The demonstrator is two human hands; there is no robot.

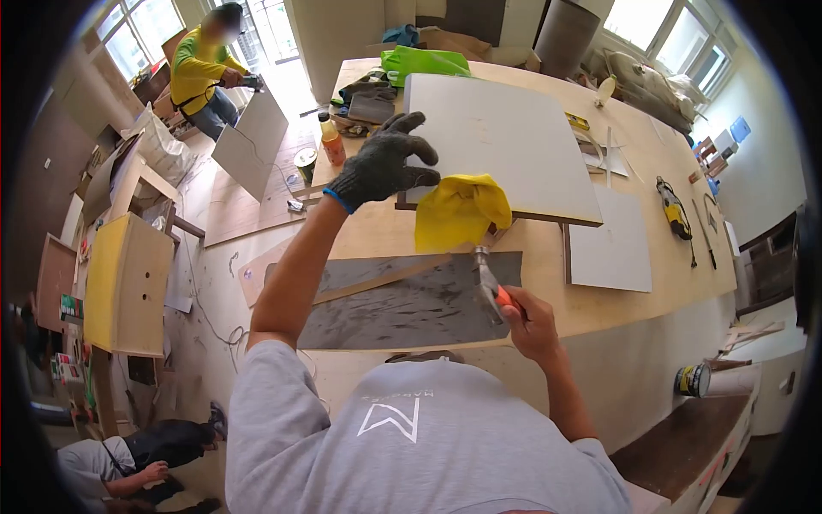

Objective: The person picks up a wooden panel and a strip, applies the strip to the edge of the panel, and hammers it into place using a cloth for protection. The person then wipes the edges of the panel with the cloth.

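Observation:
My left hand, in a dark glove with a blue cuff, is open at the left edge of a white panel, fingers spread over its surface. A yellow cloth is draped over the panel's near edge, just below the gloved fingers. My right hand is closed around the orange grip of a hammer. The hammer's head is up at the near edge of the panel, right by the cloth. Under the hammer lies a dark grey, smeared sheet with a thin wood strip across it.
A second white panel lies to the right on the wooden table, near a yellow-black tool. At the back left are an orange bottle and a green bag. One person works far left; another person is lower left.

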